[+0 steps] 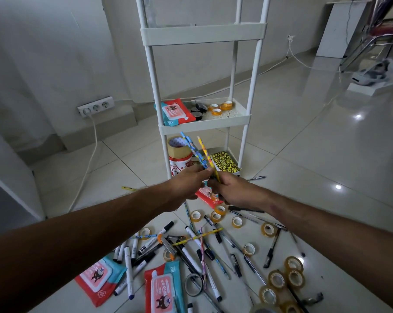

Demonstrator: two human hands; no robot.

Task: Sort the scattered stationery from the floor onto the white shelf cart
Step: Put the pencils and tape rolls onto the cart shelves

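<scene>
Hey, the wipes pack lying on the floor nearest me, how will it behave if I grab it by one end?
The wipes pack looks like soft film, so it would probably sag rather than stay stiff. It looks full, so likely heavy for its size. Lying flat among the markers, it should not roll, though glossy film may slip.

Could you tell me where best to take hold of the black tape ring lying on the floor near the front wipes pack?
From above, I'd pinch the black tape ring across its left rim, one finger inside the hole: it lies flat, and pens cross its right side.
</scene>
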